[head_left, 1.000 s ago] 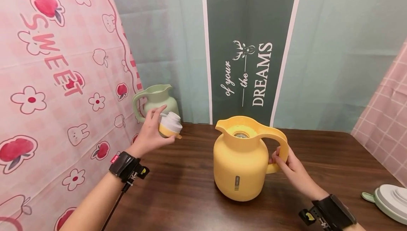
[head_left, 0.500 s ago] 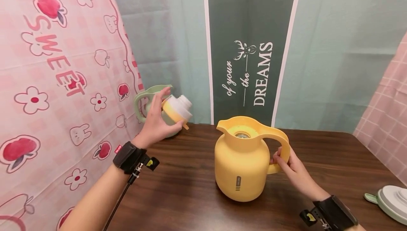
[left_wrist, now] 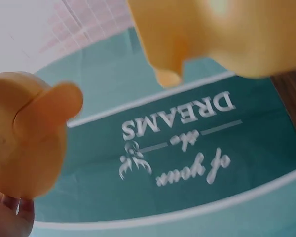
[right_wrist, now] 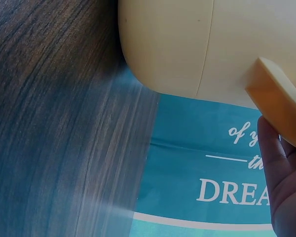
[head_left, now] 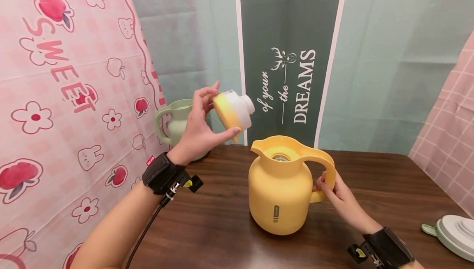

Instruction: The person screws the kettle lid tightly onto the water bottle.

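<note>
In the head view my left hand (head_left: 201, 127) holds a yellow and white lid (head_left: 233, 110) between thumb and fingers. The lid is tilted in the air, its white stopper pointing right, up and to the left of the yellow thermos jug (head_left: 279, 191). That jug stands upright on the table with its mouth uncovered. My right hand (head_left: 338, 191) grips the lower part of its handle (head_left: 327, 166). The left wrist view shows the lid's yellow top (left_wrist: 27, 133) with fingertips at its edge. In the right wrist view, fingers (right_wrist: 276, 158) lie against the handle (right_wrist: 278, 106).
A pale green jug (head_left: 177, 123) stands at the back left, partly behind my left hand. At the right edge a white and green lid (head_left: 457, 234) lies on the brown wooden table (head_left: 207, 219). Printed cloths hang at the back and both sides.
My left hand has carried the lid up and to the right, from in front of the green jug toward the yellow one. The right hand and the yellow jug stay in place.
</note>
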A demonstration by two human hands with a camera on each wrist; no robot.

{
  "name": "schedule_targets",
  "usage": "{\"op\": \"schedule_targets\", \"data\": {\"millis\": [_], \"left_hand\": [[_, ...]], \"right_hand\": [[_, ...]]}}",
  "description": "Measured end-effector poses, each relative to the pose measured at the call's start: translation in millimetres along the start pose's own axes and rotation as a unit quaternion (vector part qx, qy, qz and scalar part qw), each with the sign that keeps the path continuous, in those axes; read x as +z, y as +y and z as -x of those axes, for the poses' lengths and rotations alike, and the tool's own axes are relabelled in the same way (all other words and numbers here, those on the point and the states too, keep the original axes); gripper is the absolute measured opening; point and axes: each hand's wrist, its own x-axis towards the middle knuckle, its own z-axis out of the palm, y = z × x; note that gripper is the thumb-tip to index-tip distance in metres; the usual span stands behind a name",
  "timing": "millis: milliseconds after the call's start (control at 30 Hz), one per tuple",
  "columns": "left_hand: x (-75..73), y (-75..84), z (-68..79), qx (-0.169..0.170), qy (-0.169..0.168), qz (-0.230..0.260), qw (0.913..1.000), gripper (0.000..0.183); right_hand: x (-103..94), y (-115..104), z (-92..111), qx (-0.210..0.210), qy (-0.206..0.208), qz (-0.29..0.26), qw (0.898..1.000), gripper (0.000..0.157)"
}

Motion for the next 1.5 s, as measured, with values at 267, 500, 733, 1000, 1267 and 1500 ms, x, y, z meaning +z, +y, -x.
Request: {"op": "schedule_targets", "data": {"millis": [267, 500, 733, 1000, 1267, 1500], "left_hand": [[17.7, 16.8, -16.9, 0.037, 0.005, 0.0, 0.9993, 0.066], [39.6, 23.7, -26.9, 0.053, -0.008, -0.004, 0.9986, 0.066], [64.0, 15.4, -30.6, -0.031, -0.07, -0.026, 0.9967, 0.07], [81.6, 20.8, -26.6, -0.122, -0.157, -0.057, 0.9784, 0.073], [90.6, 17.7, -31.8, -0.163, -0.197, -0.085, 0.9631, 0.069], [97.9, 15.5, -40.5, -0.201, -0.224, -0.106, 0.9477, 0.063]], "right_hand": [[-1.7, -1.5, 0.0, 0.003, -0.005, 0.0, 1.0, 0.012], [-1.2, -2.2, -0.9, 0.003, -0.002, 0.004, 1.0, 0.012], [-0.4, -2.7, -0.9, -0.001, -0.004, 0.004, 1.0, 0.011], [1.2, -3.3, -1.1, -0.002, -0.004, -0.007, 1.0, 0.011], [1.9, -2.9, -0.3, -0.003, -0.007, -0.018, 1.0, 0.011], [2.3, -4.2, 0.3, 0.008, -0.004, -0.007, 1.0, 0.011]]}}
